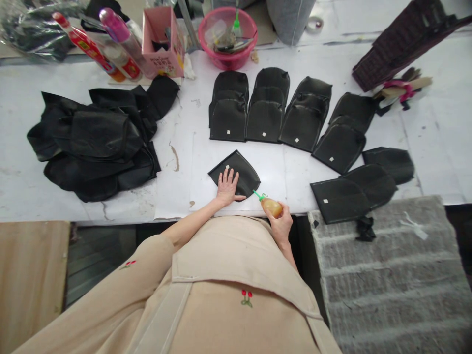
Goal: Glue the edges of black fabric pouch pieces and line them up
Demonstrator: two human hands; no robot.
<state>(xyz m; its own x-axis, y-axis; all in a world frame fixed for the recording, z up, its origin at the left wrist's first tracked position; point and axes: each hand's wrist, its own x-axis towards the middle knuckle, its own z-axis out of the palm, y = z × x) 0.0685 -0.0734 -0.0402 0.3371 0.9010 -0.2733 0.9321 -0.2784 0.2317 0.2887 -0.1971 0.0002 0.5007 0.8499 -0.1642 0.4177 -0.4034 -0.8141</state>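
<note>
A black leather-like piece [245,173] with one rounded end and a small white square mark lies on the white-covered table in front of me. My left hand [227,188] rests flat on it, fingers spread. In my right hand [280,222] is a glue bottle [272,207], soft and amber-coloured, with a green nozzle. The nozzle's tip is at the right edge of the black piece; whether it touches cannot be made out. Beyond them, overlapping stacks of similar black pieces [268,115] fan out in an arc towards the right.
A loose heap of black pieces [103,142] covers the table's left part. At the back stand a pink basin [228,60], a pink box [162,46] and spray cans [121,34]. A dark woven basket [398,39] is at back right. A grey padded surface [391,275] adjoins the table at right.
</note>
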